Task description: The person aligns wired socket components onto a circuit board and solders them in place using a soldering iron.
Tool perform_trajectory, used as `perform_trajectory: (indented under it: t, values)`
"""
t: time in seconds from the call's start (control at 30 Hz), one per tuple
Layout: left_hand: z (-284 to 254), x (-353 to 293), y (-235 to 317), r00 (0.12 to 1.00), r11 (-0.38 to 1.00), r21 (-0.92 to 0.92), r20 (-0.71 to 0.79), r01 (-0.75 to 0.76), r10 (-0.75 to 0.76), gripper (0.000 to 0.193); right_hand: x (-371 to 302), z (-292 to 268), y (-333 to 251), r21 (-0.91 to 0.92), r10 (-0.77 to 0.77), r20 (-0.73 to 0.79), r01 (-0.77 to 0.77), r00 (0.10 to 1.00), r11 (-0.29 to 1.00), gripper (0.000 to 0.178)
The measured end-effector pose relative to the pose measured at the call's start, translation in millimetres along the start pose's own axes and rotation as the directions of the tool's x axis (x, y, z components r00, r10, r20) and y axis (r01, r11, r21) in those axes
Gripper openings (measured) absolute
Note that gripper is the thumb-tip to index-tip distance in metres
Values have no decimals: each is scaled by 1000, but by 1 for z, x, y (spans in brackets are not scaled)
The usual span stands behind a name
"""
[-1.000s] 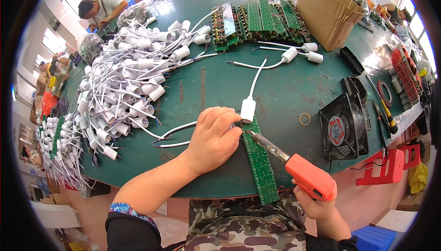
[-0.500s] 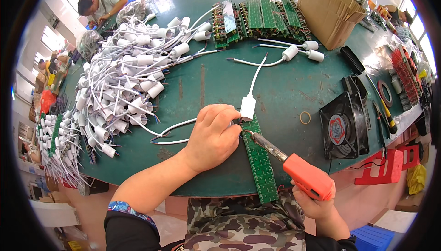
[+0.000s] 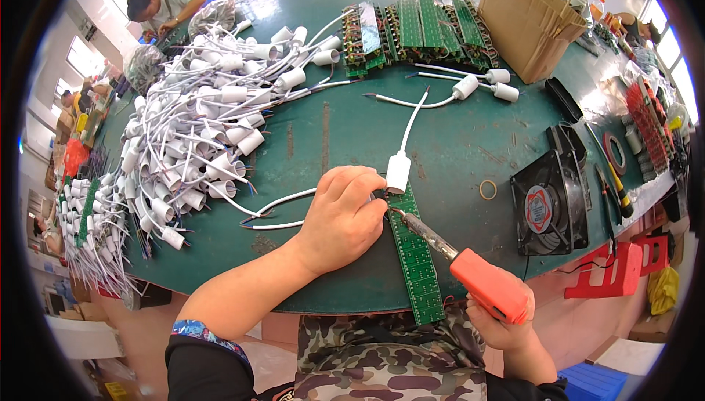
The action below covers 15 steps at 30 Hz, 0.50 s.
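Your right hand [image 3: 503,327] is wrapped round the red handle of the soldering iron [image 3: 490,285], which looks light; hold it only there — the metal shaft is likely hot. The green circuit board [image 3: 416,276] lies before you on the table [image 3: 330,294]; it looks thin, stiff and fragile, so take it by its long edges. Your left hand [image 3: 341,221] has its fingers drawn together beside the board's far end, near the iron's tip; whether they pinch anything is hidden. The white cap [image 3: 398,172] there seems light, perhaps slippery — grip its barrel, not the bendy cable [image 3: 411,123]. Farther off stand stacked boards [image 3: 429,23].
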<state>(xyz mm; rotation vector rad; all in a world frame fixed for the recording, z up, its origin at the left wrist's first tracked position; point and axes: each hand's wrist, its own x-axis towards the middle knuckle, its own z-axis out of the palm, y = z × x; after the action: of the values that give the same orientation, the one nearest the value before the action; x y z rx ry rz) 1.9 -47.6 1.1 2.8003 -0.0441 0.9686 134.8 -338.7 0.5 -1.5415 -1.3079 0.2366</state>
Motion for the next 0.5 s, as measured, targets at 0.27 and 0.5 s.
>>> perform_trajectory:
  t: [0.27,0.5]
  values:
    - [0,0,0,1000,1000,-4,-14,-2,2,23,-25,-14,-6,-26,147,-26,-148,989,989,49]
    - [-1,0,1,1000,1000,9,-4,-4,4,22,-28,-13,-7,21,168,-51,-167,984,986,51]
